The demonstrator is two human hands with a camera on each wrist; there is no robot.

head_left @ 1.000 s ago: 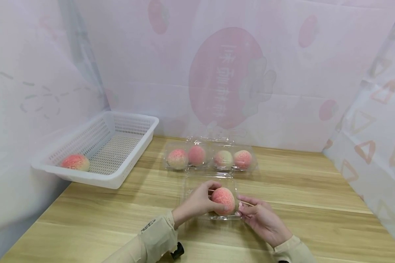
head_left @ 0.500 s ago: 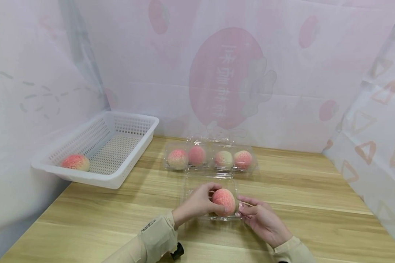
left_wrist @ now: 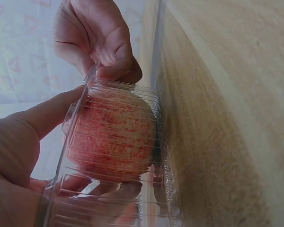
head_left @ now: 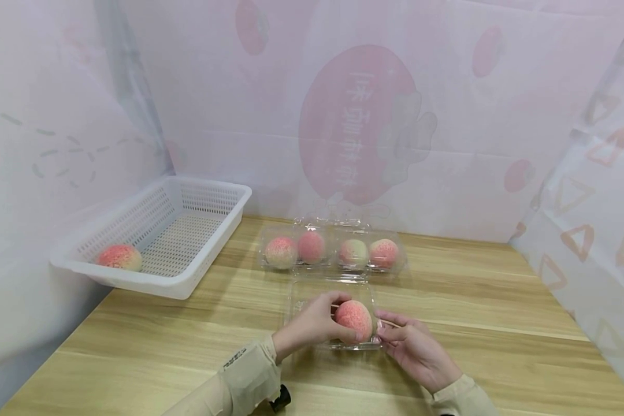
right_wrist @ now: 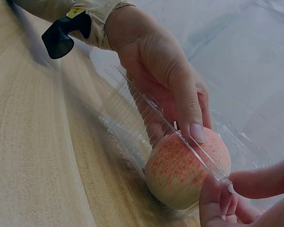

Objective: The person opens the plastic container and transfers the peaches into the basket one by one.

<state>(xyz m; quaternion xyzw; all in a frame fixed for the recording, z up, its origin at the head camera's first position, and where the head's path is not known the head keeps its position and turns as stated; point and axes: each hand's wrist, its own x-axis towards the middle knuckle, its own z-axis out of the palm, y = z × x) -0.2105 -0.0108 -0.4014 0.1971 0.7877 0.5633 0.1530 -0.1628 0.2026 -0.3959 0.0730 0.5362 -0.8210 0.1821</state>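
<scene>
Near edge of wooden worktop (head_left: 499, 346), head view: peach (head_left: 353, 319) seated in clear plastic clamshell box (head_left: 312, 292), lid open. Left hand (head_left: 312, 323) curled round left side of peach, fingers (right_wrist: 187, 101) laid over its top and thumb against box wall, grasping fruit and box together. Right hand (head_left: 413, 349) at right side of box, thumb and forefinger pinching thin plastic rim (right_wrist: 213, 170) beside peach. Left wrist view: peach (left_wrist: 111, 135) seen through ribbed transparent wall, right hand's fingers (left_wrist: 116, 64) clamped on box edge just above it. Right wrist view: peach (right_wrist: 180, 168) low in box, upper edge of plastic crossing its top; beige sleeve (right_wrist: 92, 14) and black wrist device (right_wrist: 61, 35) on left forearm.

Behind, well apart from hands: two closed clear boxes (head_left: 333, 251) side by side, each holding two peaches. Left rear of worktop: white perforated basket (head_left: 213, 231), tilted against wall, one peach (head_left: 118, 257) in its near left corner. Pale printed sheeting (head_left: 359, 121) with pink fruit motif as backdrop.
</scene>
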